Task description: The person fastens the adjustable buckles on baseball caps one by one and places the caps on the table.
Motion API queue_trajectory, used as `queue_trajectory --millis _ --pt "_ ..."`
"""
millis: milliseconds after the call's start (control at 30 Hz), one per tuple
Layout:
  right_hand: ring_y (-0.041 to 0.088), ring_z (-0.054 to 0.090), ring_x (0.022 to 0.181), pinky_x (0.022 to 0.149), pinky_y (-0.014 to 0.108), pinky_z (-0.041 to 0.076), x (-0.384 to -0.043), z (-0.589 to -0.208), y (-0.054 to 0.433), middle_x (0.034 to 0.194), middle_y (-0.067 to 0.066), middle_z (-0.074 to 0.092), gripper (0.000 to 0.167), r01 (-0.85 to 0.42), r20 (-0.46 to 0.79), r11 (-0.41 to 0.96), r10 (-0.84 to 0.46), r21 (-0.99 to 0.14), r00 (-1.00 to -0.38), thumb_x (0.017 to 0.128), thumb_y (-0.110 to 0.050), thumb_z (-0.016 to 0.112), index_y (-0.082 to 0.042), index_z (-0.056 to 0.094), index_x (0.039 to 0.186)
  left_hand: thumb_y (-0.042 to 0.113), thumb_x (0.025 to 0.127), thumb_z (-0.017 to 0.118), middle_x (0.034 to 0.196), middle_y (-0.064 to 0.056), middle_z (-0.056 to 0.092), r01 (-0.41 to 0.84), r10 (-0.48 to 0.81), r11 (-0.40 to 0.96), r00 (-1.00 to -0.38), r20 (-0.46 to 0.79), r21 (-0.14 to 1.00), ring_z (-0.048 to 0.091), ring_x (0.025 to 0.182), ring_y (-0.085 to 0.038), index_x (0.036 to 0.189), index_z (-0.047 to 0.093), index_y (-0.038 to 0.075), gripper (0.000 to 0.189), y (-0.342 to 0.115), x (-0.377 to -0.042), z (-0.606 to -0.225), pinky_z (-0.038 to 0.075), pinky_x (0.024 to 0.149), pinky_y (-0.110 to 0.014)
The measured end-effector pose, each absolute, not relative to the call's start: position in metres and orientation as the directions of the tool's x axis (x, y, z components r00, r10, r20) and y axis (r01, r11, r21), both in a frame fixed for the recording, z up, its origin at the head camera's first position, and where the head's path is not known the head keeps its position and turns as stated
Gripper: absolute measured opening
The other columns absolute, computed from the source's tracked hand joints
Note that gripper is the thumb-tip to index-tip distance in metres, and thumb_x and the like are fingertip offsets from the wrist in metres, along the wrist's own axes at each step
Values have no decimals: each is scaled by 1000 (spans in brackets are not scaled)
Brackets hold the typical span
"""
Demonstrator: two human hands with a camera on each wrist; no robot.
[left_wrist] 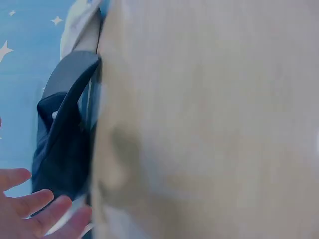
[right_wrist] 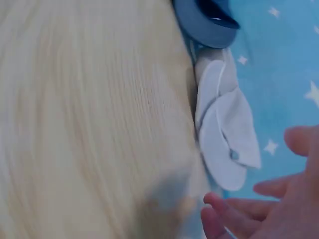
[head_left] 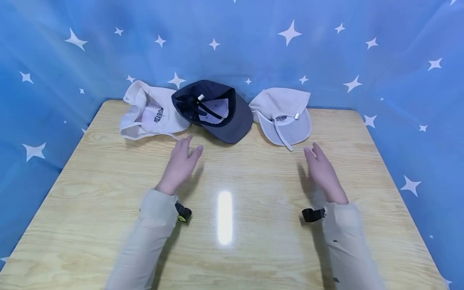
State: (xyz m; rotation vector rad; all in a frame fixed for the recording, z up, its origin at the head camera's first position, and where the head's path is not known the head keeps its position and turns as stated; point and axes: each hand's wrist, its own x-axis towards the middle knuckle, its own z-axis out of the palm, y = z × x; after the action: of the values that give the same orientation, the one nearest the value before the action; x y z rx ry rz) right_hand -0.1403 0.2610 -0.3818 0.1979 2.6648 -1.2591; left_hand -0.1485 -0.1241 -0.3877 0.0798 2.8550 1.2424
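Three baseball caps lie in a row along the table's far edge. On the left is a white cap (head_left: 164, 106) with dark lettering inside; a navy cap (head_left: 241, 117) sits in the middle, its inside showing. The right one is a pale grey-white cap (head_left: 286, 100) with a loose strap. My left hand (head_left: 179, 163) hovers just in front of the white and navy caps, fingers spread and holding nothing. Near the pale cap's front, my right hand (head_left: 322, 173) is above the table, also holding nothing. Both wrist views show loosely extended fingers, apart from the caps.
The wooden table (head_left: 261, 233) stands against a blue curtain (head_left: 253, 48) with white stars, which also hangs at both sides. A bright light reflection lies on the tabletop between the forearms. Each wrist wears a small black camera (head_left: 313, 215).
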Motion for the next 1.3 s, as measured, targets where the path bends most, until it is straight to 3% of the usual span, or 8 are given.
queue_trajectory --millis 100,233,367,467,667,900,1100,1300 --pt "36 34 122 97 50 29 -142 -390 258 144 17 18 77 290 -268 403 113 -868 -957 89 -58 27 -13 -4 143 53 90 38 136 -12 32 -15 54 522 -997 -51 853 42 114 -28 139 26 10 67 -114 -149 -397 38 92 -42" --pt "26 38 121 98 38 34 -147 -402 250 144 13 22 70 302 -293 28 182 -953 -939 93 -42 40 -15 0 144 47 91 40 121 -9 50 -63 101 312 -990 -99 948 55 97 -27 132 41 13 53 -102 -147 -409 48 76 -40" --pt "24 38 122 97 33 35 -150 -412 243 145 12 13 67 257 -308 -256 183 -932 -934 95 -26 43 -14 -2 143 42 92 42 108 -9 60 -100 214 181 -967 -138 978 58 90 -28 120 54 12 43 -88 -144 -420 49 70 -41" --pt "25 38 122 96 32 36 -149 -417 238 146 10 10 66 253 -332 -380 158 -889 -930 96 -23 41 -15 -4 143 42 91 45 105 -9 61 -140 281 127 -944 -171 982 59 87 -28 117 57 11 42 -78 -142 -426 50 66 -38" --pt "26 40 121 96 31 35 -152 -420 233 147 6 11 66 208 -316 -491 148 -846 -937 96 -22 40 -16 -6 143 42 90 48 107 -11 60 -217 341 -24 -920 -196 976 57 88 -29 118 55 10 44 -66 -144 -429 48 63 -32" --pt "28 36 123 98 32 33 -165 -420 233 147 5 9 68 144 -273 -589 135 -795 -953 95 -18 42 -19 -6 143 35 93 45 116 -19 55 -240 380 -122 -908 -178 963 50 100 -40 124 48 1 46 -70 -142 -415 47 75 -43" --pt "29 33 125 99 32 33 -175 -424 240 148 -3 1 71 94 -224 -635 128 -767 -966 95 -20 44 -24 -9 142 36 93 45 116 -18 53 -218 379 -233 -918 -117 948 54 98 -34 125 46 1 48 -76 -145 -430 48 76 -41" --pt "28 32 126 101 34 30 -183 -431 249 146 0 8 73 59 -213 -732 119 -678 -970 94 -16 45 -22 -8 142 34 92 47 117 -21 51 -238 380 -383 -921 -83 892 52 102 -34 127 43 0 49 -78 -150 -443 43 86 -46"
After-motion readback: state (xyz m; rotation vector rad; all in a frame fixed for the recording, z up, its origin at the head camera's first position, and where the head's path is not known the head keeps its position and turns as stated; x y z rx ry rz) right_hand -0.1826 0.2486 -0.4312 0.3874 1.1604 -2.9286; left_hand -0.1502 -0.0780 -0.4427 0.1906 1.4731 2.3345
